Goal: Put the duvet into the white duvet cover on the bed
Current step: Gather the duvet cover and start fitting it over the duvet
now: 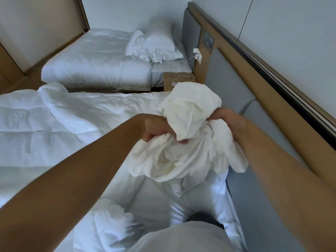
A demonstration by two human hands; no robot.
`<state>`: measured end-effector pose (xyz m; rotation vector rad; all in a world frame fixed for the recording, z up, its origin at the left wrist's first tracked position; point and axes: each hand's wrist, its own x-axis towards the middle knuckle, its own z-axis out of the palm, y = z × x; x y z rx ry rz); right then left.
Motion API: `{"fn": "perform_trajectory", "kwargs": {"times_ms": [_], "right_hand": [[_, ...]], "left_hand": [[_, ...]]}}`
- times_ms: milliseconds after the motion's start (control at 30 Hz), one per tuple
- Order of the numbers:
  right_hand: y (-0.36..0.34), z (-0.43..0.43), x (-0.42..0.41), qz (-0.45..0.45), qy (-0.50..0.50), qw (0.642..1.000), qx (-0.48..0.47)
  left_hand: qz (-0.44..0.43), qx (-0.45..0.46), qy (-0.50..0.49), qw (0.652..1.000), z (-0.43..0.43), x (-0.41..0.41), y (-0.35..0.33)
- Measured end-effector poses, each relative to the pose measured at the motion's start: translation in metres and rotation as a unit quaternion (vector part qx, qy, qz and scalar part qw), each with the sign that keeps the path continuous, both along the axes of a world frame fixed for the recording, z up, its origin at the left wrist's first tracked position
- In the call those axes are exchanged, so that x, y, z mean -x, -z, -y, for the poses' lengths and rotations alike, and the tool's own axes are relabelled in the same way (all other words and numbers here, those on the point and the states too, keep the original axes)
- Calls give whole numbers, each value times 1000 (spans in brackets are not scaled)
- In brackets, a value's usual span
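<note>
Hands: the left hand (155,128) and right hand (228,122) are close together, each clenched on a fistful of the same bunched cloth and holding it up in the air.
Cover: the duvet cover (181,160) is the bundle they grip, raised over the head edge of the bed (158,194), just beside the headboard (236,91). Its lower folds trail down to the bed.
Duvet: the duvet (45,128) lies spread across the bed's left side, a rumpled corner turned up at the far edge. I cannot tell whether any of it is already inside the cover.
Risk, tangling: the cover is wadded with no opening showing. Feeding the duvet in like this would probably twist it or send a corner into the wrong end.
Risk, slipping: a grip on loose folds rather than a seam could let the cloth slide out when shaken.
Risk, dragging: a hard pull may haul the duvet off the left edge.
Cover material: thin, smooth woven cotton, cream-white, creased into soft rounded lobes.
Duvet material: thicker, padded, stitched in squares, puffy between the seams.
Headboard: flat grey padded panels, framed in wood.
</note>
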<state>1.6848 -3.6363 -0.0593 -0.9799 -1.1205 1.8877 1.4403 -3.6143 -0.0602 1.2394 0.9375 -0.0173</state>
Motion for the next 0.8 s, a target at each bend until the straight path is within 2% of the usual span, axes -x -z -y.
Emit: {"fn": "perform_trajectory", "kwargs": {"times_ms": [67, 133, 267, 333, 400, 467, 567, 633, 733, 800], "right_hand": [[1, -4, 4, -2, 41, 999, -5], [4, -7, 9, 4, 57, 998, 3], [10, -5, 7, 50, 48, 997, 45], [17, 5, 2, 71, 5, 992, 100], [25, 20, 3, 72, -66, 980, 171], [28, 28, 16, 77, -173, 971, 144], [23, 28, 33, 136, -237, 959, 77], [21, 26, 31, 152, -218, 962, 63], [17, 19, 22, 104, -140, 983, 56], [16, 12, 20, 80, -87, 993, 30]], "left_hand": [[44, 3, 51, 998, 5, -5, 4], [87, -3, 55, 995, 7, -5, 4], [116, 35, 44, 992, 1, 7, 9], [113, 26, -36, 993, 0, 10, 13], [103, -60, -160, 980, -1, 11, 18], [71, -132, -213, 966, -2, 8, 20], [51, -124, -216, 967, -5, 13, 17], [26, -108, -203, 973, -4, 17, 17], [-27, -135, -210, 968, -2, 24, 22], [-57, -73, -156, 983, 7, 20, 25]]}}
